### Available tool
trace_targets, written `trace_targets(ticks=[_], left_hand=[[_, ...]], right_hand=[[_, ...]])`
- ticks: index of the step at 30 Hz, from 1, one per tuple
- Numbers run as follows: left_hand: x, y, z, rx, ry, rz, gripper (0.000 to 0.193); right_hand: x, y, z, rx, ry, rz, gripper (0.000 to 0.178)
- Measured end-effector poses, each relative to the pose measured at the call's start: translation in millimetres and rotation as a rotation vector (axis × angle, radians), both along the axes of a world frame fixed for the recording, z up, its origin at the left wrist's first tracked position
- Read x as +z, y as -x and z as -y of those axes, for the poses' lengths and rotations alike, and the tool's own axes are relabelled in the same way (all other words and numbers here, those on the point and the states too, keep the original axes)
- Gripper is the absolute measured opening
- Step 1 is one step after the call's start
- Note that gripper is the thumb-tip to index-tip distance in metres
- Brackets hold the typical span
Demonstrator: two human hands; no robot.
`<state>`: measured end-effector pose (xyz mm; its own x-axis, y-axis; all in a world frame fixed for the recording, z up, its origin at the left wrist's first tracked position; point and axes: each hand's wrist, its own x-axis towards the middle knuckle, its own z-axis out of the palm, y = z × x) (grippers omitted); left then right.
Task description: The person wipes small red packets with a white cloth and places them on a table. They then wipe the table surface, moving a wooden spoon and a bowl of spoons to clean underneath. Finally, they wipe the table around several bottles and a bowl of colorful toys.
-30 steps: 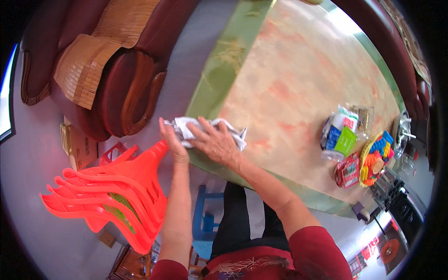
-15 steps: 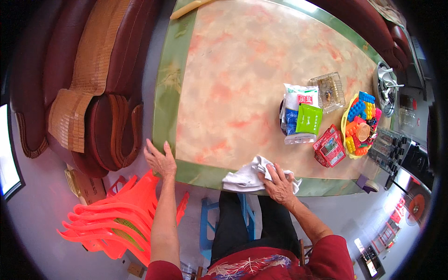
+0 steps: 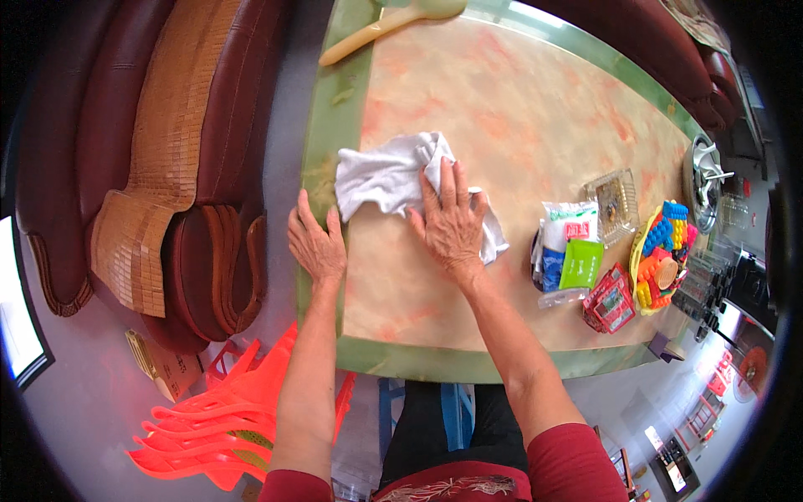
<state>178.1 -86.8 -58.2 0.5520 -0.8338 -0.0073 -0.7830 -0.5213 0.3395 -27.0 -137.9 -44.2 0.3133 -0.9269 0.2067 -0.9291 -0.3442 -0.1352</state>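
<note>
My right hand (image 3: 452, 217) lies flat, fingers stretched out, on a crumpled white cloth (image 3: 381, 176) that is spread over the tabletop (image 3: 410, 293). The top is pinkish cream with a green marbled border. Resting on the left border, my left hand (image 3: 318, 243) has its fingers apart and holds nothing. The cloth reaches from beside my left hand to just right of my right hand. A pale yellow long-handled massage hammer or ladle-like thing (image 3: 368, 40) lies across the far left corner; its far end is partly cut off.
At the table's right are plastic packets (image 3: 573, 247), a clear tray (image 3: 615, 205), a red packet (image 3: 609, 301), a yellow basket of toy blocks (image 3: 637, 251) and a metal bowl (image 3: 703, 180). Red stacked chairs (image 3: 226, 427) and a brown sofa (image 3: 176, 268) stand left.
My right hand and the cloth have moved from the near border far up and left over the tabletop. My left hand has shifted a little farther along the left border.
</note>
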Motion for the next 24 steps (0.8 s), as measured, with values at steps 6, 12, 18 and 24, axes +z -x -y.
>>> trace_targets(ticks=[6,12,18,24], left_hand=[[0.2,5.8,1.0,-0.014,0.046,0.158,0.061],[4.4,5.2,2.4,-0.005,0.035,0.146,0.059],[9.3,6.2,6.0,-0.003,0.029,0.078,0.058],[0.8,3.4,1.6,0.025,0.045,0.107,0.061]], right_hand=[[-12.0,-11.8,88.5,-0.138,0.126,-0.048,0.053],[-17.2,-15.1,156.6,-0.115,0.16,-0.076,0.048],[-10.3,-24.3,173.3,0.1,0.109,-0.046,0.051],[1.1,-64.5,87.7,0.522,-0.029,0.175,0.032]])
